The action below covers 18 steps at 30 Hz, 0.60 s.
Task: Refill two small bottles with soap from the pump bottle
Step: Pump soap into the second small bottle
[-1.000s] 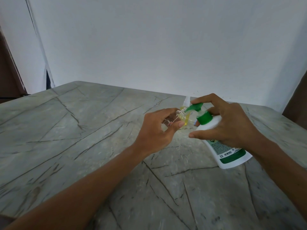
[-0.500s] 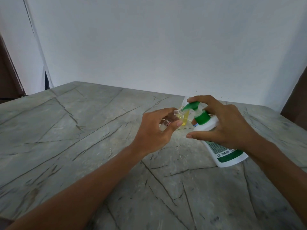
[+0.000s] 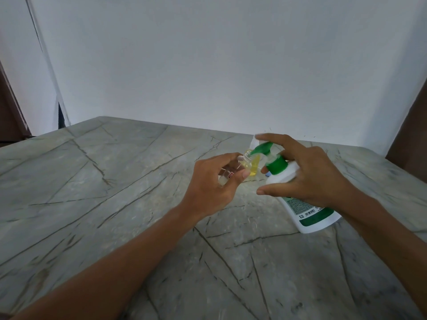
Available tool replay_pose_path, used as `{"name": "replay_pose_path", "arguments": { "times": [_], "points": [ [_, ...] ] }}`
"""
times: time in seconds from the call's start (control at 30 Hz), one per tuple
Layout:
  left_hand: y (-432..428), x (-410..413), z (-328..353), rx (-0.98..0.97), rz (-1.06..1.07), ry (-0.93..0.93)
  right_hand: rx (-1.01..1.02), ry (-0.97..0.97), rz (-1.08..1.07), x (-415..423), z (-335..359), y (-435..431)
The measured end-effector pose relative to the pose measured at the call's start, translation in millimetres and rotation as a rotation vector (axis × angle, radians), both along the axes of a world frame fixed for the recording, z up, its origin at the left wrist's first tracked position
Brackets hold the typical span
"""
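The left hand (image 3: 212,183) pinches a tilted small bottle (image 3: 249,167), its mouth at the green nozzle (image 3: 261,149). The right hand (image 3: 307,174) grips the pump bottle (image 3: 309,224), forefinger on top, near the counter's (image 3: 115,181) far right edge. Filling looks underway; the next press needs the mouth kept aligned.

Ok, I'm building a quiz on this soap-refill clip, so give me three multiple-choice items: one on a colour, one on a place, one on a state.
1. What colour is the pump head on the white plastic pump bottle? A) red B) green C) black
2. Where is the mouth of the small clear plastic bottle? A) at the pump's nozzle B) under a tap C) in a sink
3. How is the pump bottle? A) upright, untouched B) tilted, gripped by the right hand C) upside down
Key: 1 B, it is green; 2 A, the left hand holds it up to the nozzle; 3 B, it leans under the hand.
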<state>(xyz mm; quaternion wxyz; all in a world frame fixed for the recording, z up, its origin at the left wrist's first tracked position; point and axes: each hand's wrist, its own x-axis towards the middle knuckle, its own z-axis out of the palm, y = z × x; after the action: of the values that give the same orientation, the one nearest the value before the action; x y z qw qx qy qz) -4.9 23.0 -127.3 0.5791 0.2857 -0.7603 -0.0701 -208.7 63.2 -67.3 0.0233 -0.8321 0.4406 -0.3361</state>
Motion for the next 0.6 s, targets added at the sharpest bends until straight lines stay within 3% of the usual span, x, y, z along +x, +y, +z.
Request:
{"name": "replay_pose_path", "arguments": {
  "times": [0.6],
  "points": [
    [1.5, -1.5, 2.5, -0.028, 0.011, -0.033, 0.038, -0.072, -0.005, -2.3, 0.8, -3.7]
  ]
}}
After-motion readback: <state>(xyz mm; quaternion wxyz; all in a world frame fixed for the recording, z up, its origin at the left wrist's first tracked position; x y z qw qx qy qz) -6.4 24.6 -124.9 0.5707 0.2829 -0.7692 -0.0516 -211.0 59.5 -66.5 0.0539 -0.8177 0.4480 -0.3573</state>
